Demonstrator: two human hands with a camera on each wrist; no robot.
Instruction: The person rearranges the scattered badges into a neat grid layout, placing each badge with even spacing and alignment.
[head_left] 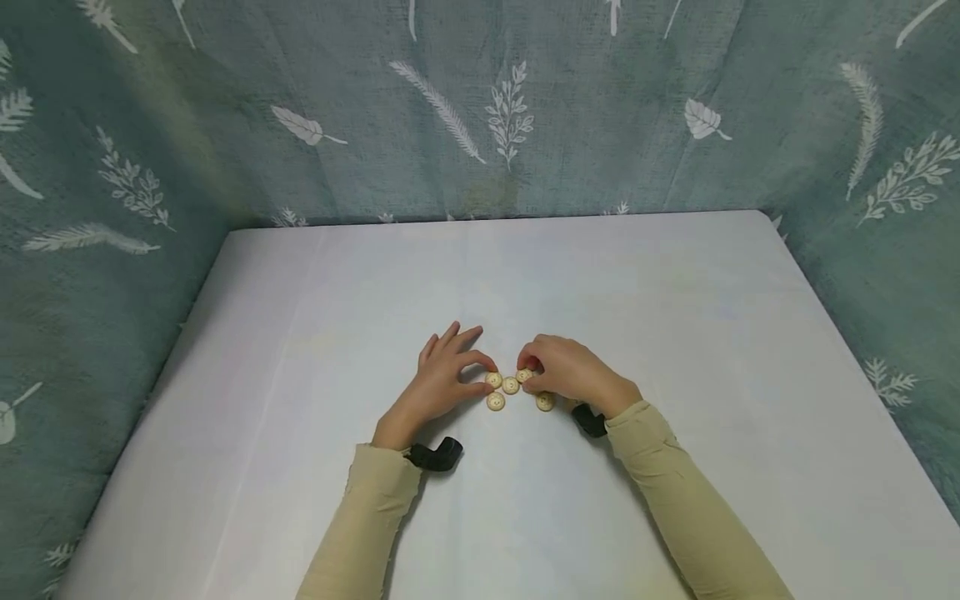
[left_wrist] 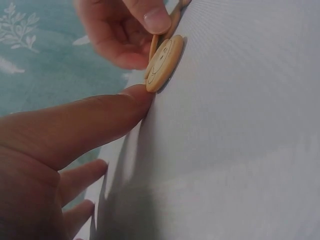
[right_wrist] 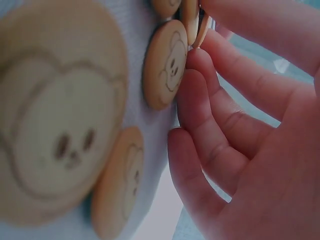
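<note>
Several small round tan discs with bear faces drawn on them lie close together on the white table. My left hand pinches the upper left disc between thumb and forefinger, its other fingers spread out. Just below that sits a lower disc, and beside it a middle disc. My right hand pinches another disc at the right of the group, fingers curled. Under this hand lies one more disc. Up close, the right wrist view has a large bear-face disc.
The white tabletop stretches around the group on all sides. Green cloth with white leaf prints hangs behind and beside it. A black wrist device sits at the left wrist, another at the right.
</note>
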